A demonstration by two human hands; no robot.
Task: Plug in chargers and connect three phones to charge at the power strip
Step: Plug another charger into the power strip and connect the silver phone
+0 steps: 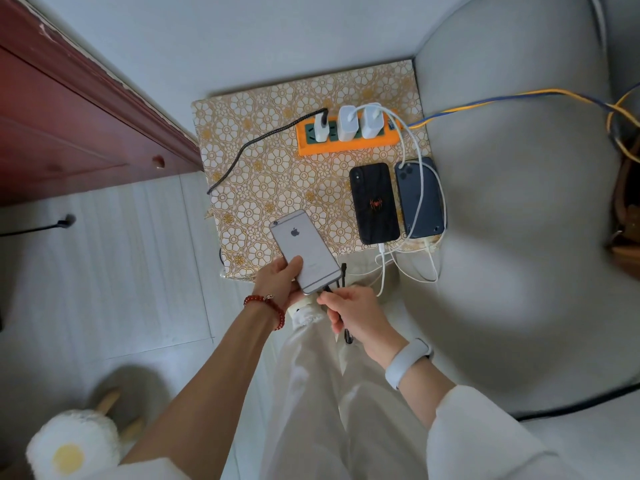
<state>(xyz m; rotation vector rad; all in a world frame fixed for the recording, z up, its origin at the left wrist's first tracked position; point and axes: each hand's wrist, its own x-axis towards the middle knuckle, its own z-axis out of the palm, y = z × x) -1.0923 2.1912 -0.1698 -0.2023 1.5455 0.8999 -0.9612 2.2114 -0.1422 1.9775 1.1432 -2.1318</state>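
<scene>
An orange power strip lies at the back of a small table with a floral cover. Three white chargers stand in its sockets. A black phone and a dark blue phone lie face down beside each other, each with a white cable at its near end. My left hand holds a silver phone over the table's front edge. My right hand pinches the plug of a black braided cable at that phone's bottom port.
A grey sofa presses against the table's right side. A red-brown wooden cabinet stands at the left. A yellow and blue cord runs from the strip across the sofa. A fluffy slipper shows at the lower left.
</scene>
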